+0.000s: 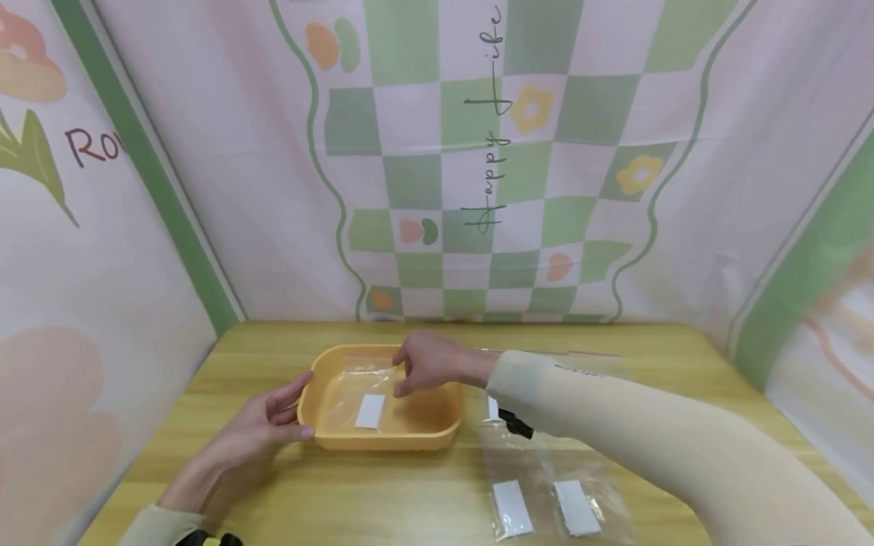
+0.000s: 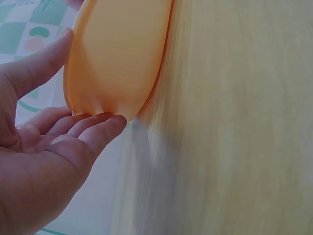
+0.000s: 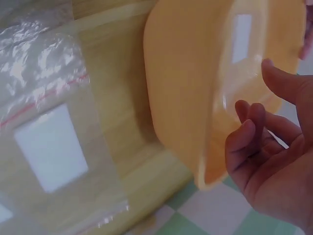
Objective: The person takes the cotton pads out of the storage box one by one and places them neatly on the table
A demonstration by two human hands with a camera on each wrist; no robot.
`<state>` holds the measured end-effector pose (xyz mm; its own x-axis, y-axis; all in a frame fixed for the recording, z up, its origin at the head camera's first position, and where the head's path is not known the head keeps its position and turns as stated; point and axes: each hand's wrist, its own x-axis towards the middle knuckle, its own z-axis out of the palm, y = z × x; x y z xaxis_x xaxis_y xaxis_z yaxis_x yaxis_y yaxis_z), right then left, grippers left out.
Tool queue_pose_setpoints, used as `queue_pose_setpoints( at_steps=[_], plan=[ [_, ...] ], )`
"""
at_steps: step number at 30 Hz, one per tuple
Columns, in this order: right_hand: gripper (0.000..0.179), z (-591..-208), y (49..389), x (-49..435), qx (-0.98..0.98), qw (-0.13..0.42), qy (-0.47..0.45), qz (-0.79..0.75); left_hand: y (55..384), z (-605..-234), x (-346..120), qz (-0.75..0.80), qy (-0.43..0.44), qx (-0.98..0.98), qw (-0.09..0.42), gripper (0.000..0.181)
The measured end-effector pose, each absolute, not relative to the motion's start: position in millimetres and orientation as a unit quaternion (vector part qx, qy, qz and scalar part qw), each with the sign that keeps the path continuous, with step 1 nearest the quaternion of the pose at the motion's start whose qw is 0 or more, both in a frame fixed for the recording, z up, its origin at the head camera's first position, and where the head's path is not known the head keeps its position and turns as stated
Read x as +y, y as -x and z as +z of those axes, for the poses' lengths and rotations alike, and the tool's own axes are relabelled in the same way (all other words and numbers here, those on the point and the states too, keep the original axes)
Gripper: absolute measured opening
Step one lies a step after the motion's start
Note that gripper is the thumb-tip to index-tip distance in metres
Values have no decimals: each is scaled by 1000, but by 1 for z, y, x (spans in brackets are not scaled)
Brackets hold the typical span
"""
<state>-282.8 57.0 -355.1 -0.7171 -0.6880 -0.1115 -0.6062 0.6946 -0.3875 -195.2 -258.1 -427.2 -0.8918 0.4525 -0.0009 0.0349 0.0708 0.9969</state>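
A yellow plastic basin (image 1: 426,438) stands on the wooden table, left of its middle. Inside lies a clear plastic bag (image 1: 344,394) with a white label (image 1: 370,412). My left hand (image 1: 262,421) holds the basin's left end; in the left wrist view its thumb is at the rim and its fingertips (image 2: 115,122) meet the outer wall. Over the basin's inside reaches my right hand (image 1: 430,362), thumb and index finger apart, nothing visible between them. In the right wrist view the right hand's other fingers (image 3: 242,139) are bent, close above the bag.
To the right, more clear bags (image 1: 539,455) with white labels (image 1: 512,508) lie flat on the table (image 1: 410,500), partly under my right forearm (image 1: 635,425). A printed cloth (image 1: 471,174) hangs behind the table's far edge, with more cloth at both sides.
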Motion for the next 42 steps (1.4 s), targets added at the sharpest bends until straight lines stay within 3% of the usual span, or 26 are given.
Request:
queue_pose_setpoints(
  at_steps=[8,14,26,33,42],
  plan=[
    [61,-375,278,42,935,142,305,-115,196,-425,-258,664,-174,710,158,98],
    [42,-384,277,39,937,142,294,-127,196,-426,-258,667,-170,707,161,97],
    [51,-398,280,34,941,113,300,-109,195,-425,-257,662,-165,714,157,98],
    [42,-404,279,35,941,118,270,-167,195,-425,-257,664,-170,711,156,97],
    [60,-406,275,30,950,114,239,-167,195,-426,-258,668,-175,706,158,97]
  ],
)
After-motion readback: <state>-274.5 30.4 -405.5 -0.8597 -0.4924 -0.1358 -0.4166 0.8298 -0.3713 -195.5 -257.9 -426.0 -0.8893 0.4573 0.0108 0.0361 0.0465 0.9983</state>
